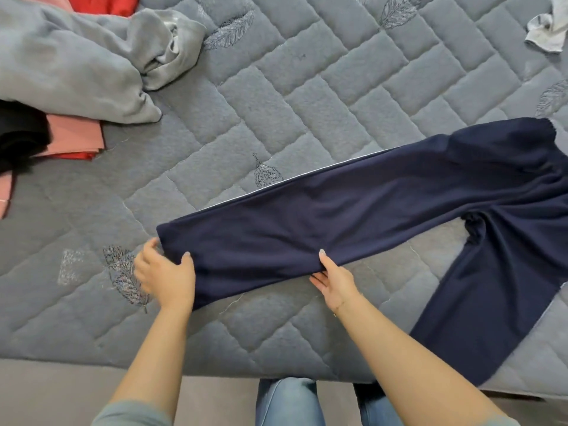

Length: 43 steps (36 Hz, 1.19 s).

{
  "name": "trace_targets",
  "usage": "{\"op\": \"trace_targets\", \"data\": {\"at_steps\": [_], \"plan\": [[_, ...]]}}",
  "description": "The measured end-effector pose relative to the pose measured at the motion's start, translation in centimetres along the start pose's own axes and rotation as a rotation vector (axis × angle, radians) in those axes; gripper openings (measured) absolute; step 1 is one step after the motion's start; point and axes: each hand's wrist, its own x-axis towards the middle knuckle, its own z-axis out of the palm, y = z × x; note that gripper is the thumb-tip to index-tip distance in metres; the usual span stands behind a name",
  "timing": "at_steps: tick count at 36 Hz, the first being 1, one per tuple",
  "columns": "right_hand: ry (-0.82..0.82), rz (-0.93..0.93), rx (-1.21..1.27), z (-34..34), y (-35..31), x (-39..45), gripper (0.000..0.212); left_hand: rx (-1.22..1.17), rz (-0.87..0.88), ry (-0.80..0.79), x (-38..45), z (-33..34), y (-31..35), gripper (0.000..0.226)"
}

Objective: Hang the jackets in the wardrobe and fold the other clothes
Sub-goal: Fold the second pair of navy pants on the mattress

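Observation:
Navy blue trousers [368,210] with a thin white side stripe lie spread on the grey quilted bed [276,87]. One leg stretches left across the bed; the other hangs toward the near edge at right. My left hand [166,275] grips the cuff end of the stretched leg, thumb on top of the cloth. Further along that leg, my right hand [333,278] pinches its near edge, thumb on top and fingers beneath.
A crumpled grey fleece garment [76,59] lies at the far left, with pink [76,133], red and black clothes [21,133] beside it. A small light grey piece of cloth [545,32] sits at the far right corner. The bed's near edge runs along the bottom.

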Motion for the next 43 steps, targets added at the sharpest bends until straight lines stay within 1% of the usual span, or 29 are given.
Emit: {"op": "trace_targets", "data": {"at_steps": [1, 2, 4, 6, 8, 9, 11, 14, 16, 18, 21, 24, 26, 28, 31, 34, 36, 39, 40, 41, 43], "plan": [[-0.010, 0.003, -0.012, -0.2, -0.2, -0.1, 0.034, 0.007, 0.073, 0.016, -0.6, 0.2, 1.2, 0.058], [-0.010, 0.004, -0.023, -0.4, -0.4, -0.1, 0.037, -0.012, 0.152, -0.004, -1.1, 0.5, 2.3, 0.056], [0.022, -0.013, -0.040, -1.1, -1.0, -0.3, 0.036, -0.066, 0.271, -0.099, -2.1, 1.5, 4.3, 0.047], [0.103, -0.055, -0.030, -2.3, -1.9, -0.2, 0.033, -0.085, 0.329, -0.221, -3.5, 2.8, 6.5, 0.042], [0.231, -0.128, 0.006, -3.7, -2.9, -0.1, 0.040, -0.081, 0.401, -0.341, -5.1, 4.5, 8.6, 0.042], [0.296, -0.176, 0.013, -4.4, -3.6, 0.0, 0.045, -0.056, 0.464, -0.396, -5.9, 5.6, 9.6, 0.043], [0.350, -0.304, -0.017, -6.0, -5.1, 0.1, 0.041, 0.021, 0.622, -0.505, -7.4, 7.8, 11.3, 0.045], [0.296, -0.491, -0.142, -8.4, -7.9, 0.6, 0.024, 0.136, 0.846, -0.660, -9.4, 11.5, 13.4, 0.047], [0.234, -0.613, -0.230, -10.2, -10.2, 1.5, 0.021, 0.237, 0.945, -0.738, -10.8, 14.3, 14.7, 0.049], [0.183, -0.702, -0.338, -12.0, -12.6, 2.9, 0.022, 0.357, 1.022, -0.770, -12.3, 17.0, 16.4, 0.053], [0.138, -0.767, -0.521, -15.1, -16.7, 4.8, 0.027, 0.454, 1.101, -0.747, -14.8, 20.9, 19.9, 0.056], [0.133, -0.837, -0.659, -18.3, -21.3, 6.2, 0.029, 0.477, 1.079, -0.731, -17.0, 24.3, 24.1, 0.059], [0.143, -0.930, -0.765, -20.2, -24.7, 7.3, 0.030, 0.487, 1.043, -0.696, -18.0, 26.4, 26.8, 0.061], [0.169, -1.032, -0.905, -21.8, -28.5, 8.6, 0.031, 0.448, 1.020, -0.623, -18.8, 28.2, 29.4, 0.063], [0.214, -1.164, -1.147, -23.1, -34.8, 10.8, 0.034, 0.360, 0.995, -0.466, -19.1, 30.7, 33.1, 0.063], [0.231, -1.201, -1.316, -23.6, -40.8, 13.2, 0.038, 0.352, 0.909, -0.438, -18.6, 32.5, 36.2, 0.058], [0.253, -1.133, -1.402, -24.0, -44.4, 15.0, 0.045, 0.419, 0.872, -0.467, -18.2, 33.3, 37.7, 0.054], [0.216, -0.978, -1.563, -24.7, -47.5, 17.0, 0.067, 0.419, 0.809, -0.631, -18.1, 33.9, 39.0, 0.054], [0.222, -0.967, -1.600, -24.9, -47.9, 17.5, 0.071, 0.408, 0.767, -0.684, -18.2, 33.9, 39.4, 0.054], [0.246, -0.989, -1.622, -25.0, -48.3, 17.9, 0.069, 0.390, 0.707, -0.728, -18.1, 34.0, 39.8, 0.055], [0.284, -1.088, -1.634, -25.0, -48.9, 18.3, 0.054, 0.319, 0.551, -0.815, -18.1, 34.2, 41.1, 0.061]]}}
